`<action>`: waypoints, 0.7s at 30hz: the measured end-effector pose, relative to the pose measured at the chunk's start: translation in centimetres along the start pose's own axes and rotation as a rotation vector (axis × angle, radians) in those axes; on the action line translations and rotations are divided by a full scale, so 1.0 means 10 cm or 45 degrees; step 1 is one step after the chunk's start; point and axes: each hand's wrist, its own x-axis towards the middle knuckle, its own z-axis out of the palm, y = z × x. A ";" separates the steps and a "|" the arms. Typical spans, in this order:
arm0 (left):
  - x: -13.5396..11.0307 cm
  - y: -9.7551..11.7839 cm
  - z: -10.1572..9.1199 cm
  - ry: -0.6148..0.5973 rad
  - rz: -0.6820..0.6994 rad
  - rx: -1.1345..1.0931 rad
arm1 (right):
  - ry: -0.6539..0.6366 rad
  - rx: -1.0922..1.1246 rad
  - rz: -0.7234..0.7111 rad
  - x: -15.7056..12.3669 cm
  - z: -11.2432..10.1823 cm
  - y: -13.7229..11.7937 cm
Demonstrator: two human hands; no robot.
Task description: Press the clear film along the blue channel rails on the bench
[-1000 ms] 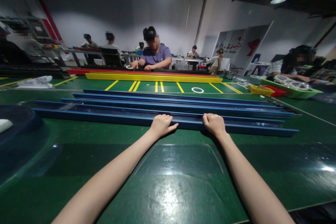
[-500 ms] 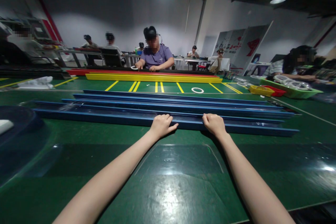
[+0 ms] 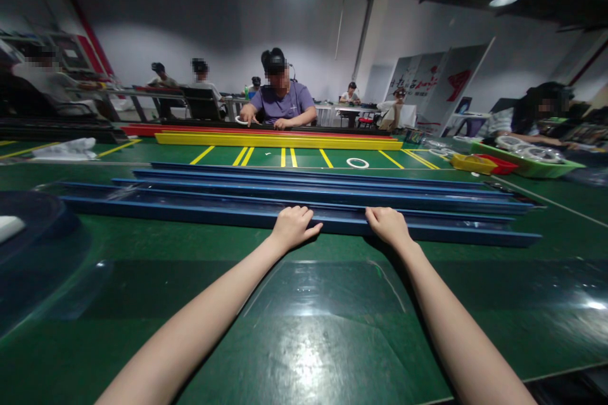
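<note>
Several long blue channel rails lie side by side across the green table. The nearest blue rail (image 3: 190, 214) runs left to right just beyond my hands. My left hand (image 3: 293, 226) rests on its near edge with fingers curled over the rim and thumb out to the right. My right hand (image 3: 388, 225) grips the same rail a little to the right, fingers hooked over the edge. A clear plastic film (image 3: 323, 288) lies flat on the table between my forearms.
Yellow and red rails (image 3: 278, 139) lie farther back, before a seated person in a purple shirt (image 3: 281, 101). A white ring (image 3: 357, 162) lies mid-table. Green, yellow and red trays (image 3: 517, 164) stand at the right, by another person. A dark round object (image 3: 33, 221) is at left.
My hands stay on the blue rail. The person in purple across the table has shifted their hands slightly.
</note>
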 end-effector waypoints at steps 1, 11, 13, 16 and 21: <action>0.00 0.00 0.00 0.001 0.001 0.001 | -0.005 -0.001 0.002 0.00 0.00 0.00; 0.00 0.00 0.00 -0.003 0.006 0.023 | -0.074 -0.029 0.050 0.00 -0.02 -0.03; 0.00 0.00 0.00 -0.004 0.006 0.026 | -0.090 -0.034 0.051 -0.01 -0.03 -0.03; 0.00 0.00 0.00 -0.004 0.008 0.026 | -0.095 -0.032 0.053 -0.01 -0.04 -0.04; 0.00 0.00 0.02 0.013 0.012 0.028 | -0.089 -0.025 0.047 -0.01 -0.04 -0.03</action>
